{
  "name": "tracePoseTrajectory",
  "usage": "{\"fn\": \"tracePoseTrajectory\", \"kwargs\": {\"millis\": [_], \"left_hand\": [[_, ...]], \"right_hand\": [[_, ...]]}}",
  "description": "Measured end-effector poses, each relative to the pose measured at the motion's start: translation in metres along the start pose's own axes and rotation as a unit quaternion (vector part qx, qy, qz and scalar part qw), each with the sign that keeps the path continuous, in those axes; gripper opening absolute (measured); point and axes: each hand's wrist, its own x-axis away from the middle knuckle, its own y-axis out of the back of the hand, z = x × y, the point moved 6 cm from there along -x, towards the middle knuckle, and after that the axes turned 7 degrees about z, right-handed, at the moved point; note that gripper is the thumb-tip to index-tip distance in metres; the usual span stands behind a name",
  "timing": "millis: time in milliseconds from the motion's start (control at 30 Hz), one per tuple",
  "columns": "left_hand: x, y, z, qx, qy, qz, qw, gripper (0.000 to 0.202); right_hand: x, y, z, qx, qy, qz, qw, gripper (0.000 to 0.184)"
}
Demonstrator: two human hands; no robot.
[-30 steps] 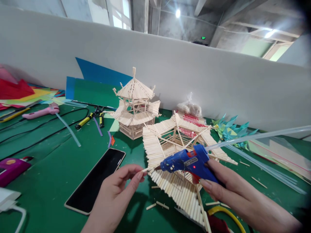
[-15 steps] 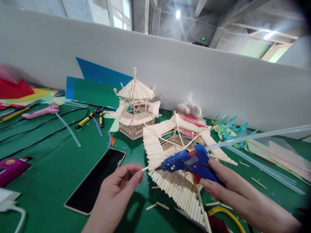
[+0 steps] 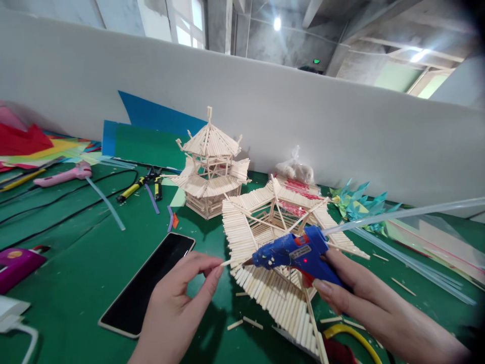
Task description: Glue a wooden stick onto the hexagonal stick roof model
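My left hand [image 3: 182,303] pinches a short wooden stick [image 3: 230,262] between thumb and fingers, its free end pointing right. My right hand [image 3: 348,293] grips a blue hot glue gun [image 3: 293,253] with a long clear glue stick [image 3: 401,213] out the back. The gun's nozzle meets the tip of the held stick. Both hover over the near edge of a wide stick-built roof [image 3: 273,237] lying on the green table [image 3: 83,263]. A finished stick pagoda [image 3: 209,167] stands just behind it.
A black phone [image 3: 147,283] lies left of my left hand. Yellow-handled pliers [image 3: 140,186], a pink glue gun [image 3: 64,174], coloured paper sheets [image 3: 147,134], a purple box [image 3: 15,265], cables, loose sticks and teal paper flowers [image 3: 358,202] lie around. A white partition wall backs the table.
Almost nothing has moved; my hands and the glue gun have only drifted very slightly, the nozzle staying at the stick's tip.
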Motion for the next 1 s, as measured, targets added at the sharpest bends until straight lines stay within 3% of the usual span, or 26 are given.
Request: {"fn": "tracePoseTrajectory", "kwargs": {"millis": [233,467,600,800,1000], "left_hand": [[0.005,-0.002,-0.007,-0.098,-0.079,0.001,0.992,0.009],[0.007,-0.004,-0.02,-0.21,-0.179,-0.01,0.961,0.013],[0.008,-0.008,-0.019,-0.231,-0.195,-0.004,0.953,0.012],[0.007,-0.012,-0.02,-0.229,-0.195,0.013,0.954,0.012],[0.005,-0.012,-0.024,-0.231,-0.191,0.014,0.954,0.013]], "right_hand": [[-0.002,-0.001,-0.01,-0.013,-0.019,-0.013,1.0,0.077],[0.0,-0.003,-0.024,-0.041,-0.044,-0.022,0.998,0.088],[0.002,-0.001,-0.036,-0.078,-0.068,-0.039,0.994,0.093],[0.001,0.0,-0.037,-0.139,-0.032,-0.057,0.988,0.084],[0.001,-0.003,-0.023,-0.21,0.027,-0.055,0.976,0.059]]}}
